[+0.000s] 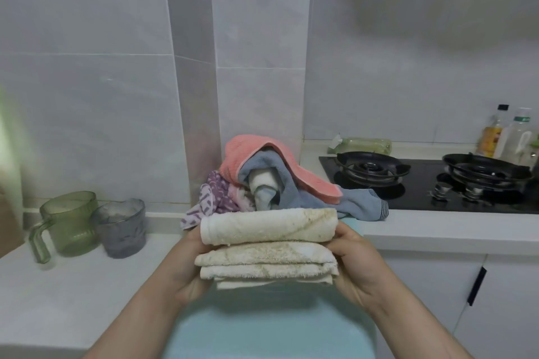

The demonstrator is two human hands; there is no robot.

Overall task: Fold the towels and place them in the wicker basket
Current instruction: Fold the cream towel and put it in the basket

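A cream towel (268, 245), folded into a thick stack of layers, is held up in front of me. My left hand (186, 268) grips its left end and my right hand (354, 262) grips its right end. Behind it on the counter lies a heap of unfolded towels: a pink one (236, 154) on top, a blue-grey one (358, 204) draped to the right, a purple patterned one (213, 198) at the left. No wicker basket is in view.
A light blue surface (262, 326) lies below my hands. A green jug (70, 221) and a grey cup (122, 227) stand on the white counter (73, 285) at left. A black gas hob (423, 183) and bottles (495, 134) are at right.
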